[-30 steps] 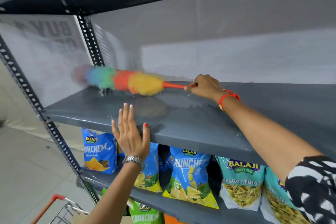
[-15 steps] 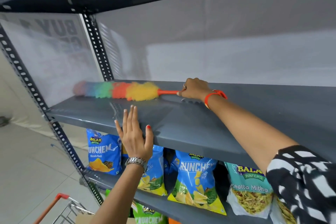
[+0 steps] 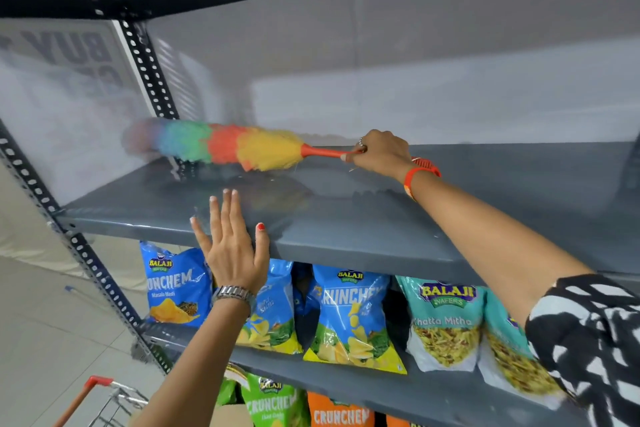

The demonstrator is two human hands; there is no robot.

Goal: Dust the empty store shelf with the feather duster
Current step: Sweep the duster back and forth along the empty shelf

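Right hand grip pinching feather duster handle, blurred head over grey shelf — left hand grip spread, raised at shelf edge

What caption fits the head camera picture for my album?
Right hand sweeps a rainbow feather duster across the empty grey shelf.

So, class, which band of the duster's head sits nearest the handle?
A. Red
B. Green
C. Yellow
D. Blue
C: the feather duster runs from its orange handle, gripped by the right hand, into yellow first, then red, green and blue.
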